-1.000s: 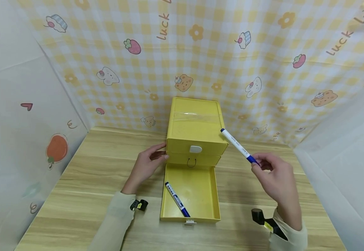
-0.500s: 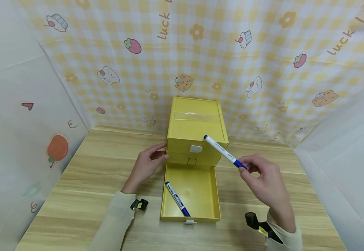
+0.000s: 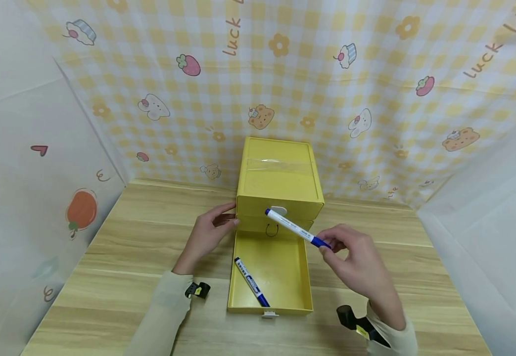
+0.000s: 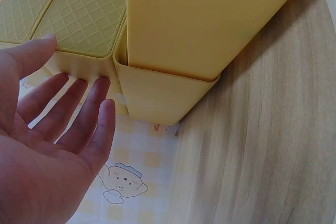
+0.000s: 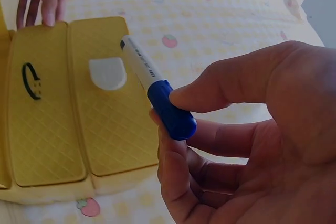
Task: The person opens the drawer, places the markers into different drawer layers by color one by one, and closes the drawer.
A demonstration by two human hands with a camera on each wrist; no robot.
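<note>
My right hand (image 3: pixel 359 261) pinches a white marker (image 5: pixel 143 66) by its blue cap, between thumb and fingers. In the head view, this marker hangs in front of the yellow drawer box (image 3: pixel 280 180), its far tip overlapping the white handle (image 5: pixel 107 73). The lowest drawer (image 3: pixel 284 277) is pulled out, and a second blue-and-white marker (image 3: pixel 252 283) lies slanted along its left side. At the box's left side rests my left hand (image 3: pixel 206 236). Its fingers (image 4: pixel 94 103) are extended against the side wall, and the thumb is at the front edge.
The box stands on a wood-grain table (image 3: pixel 151 237) against a yellow checked cloth (image 3: pixel 213 99). Clear tape (image 3: pixel 280 165) crosses its top. A small dark loop (image 5: pixel 30 81) hangs on the middle drawer's front. White cloth walls (image 3: pixel 22 123) enclose both sides.
My right hand has moved left and slightly down with the marker, bringing it from the box's right side to over its front. The left hand has stayed in place.
</note>
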